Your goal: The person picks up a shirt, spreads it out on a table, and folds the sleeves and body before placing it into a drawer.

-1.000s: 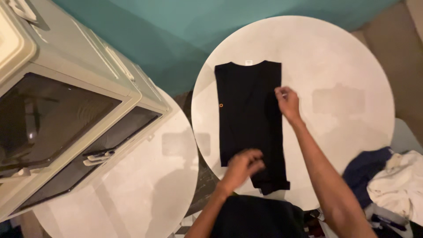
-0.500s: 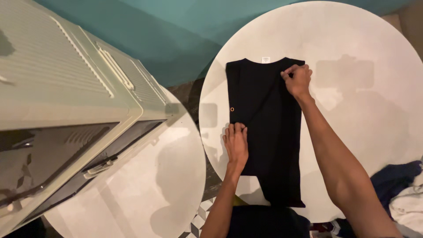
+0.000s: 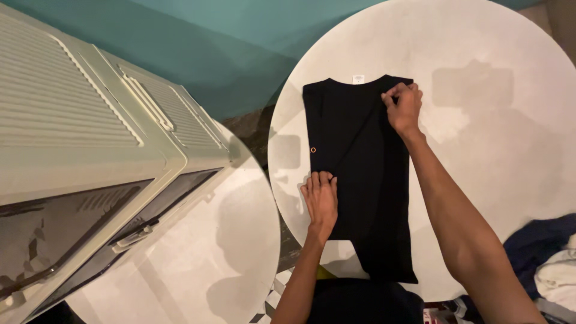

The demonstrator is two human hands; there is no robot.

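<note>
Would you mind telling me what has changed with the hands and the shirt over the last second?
The right hand moved up the black shirt to pinch its top right corner. The left hand shifted from the hem to press flat on the left edge. The shirt stayed folded lengthwise on the round white table.

A single head-worn view is given, aimed steeply down from above at close range onto a round white table (image 3: 480, 180). Beyond the fingertips a teal wall (image 3: 240, 54) is seen.
</note>
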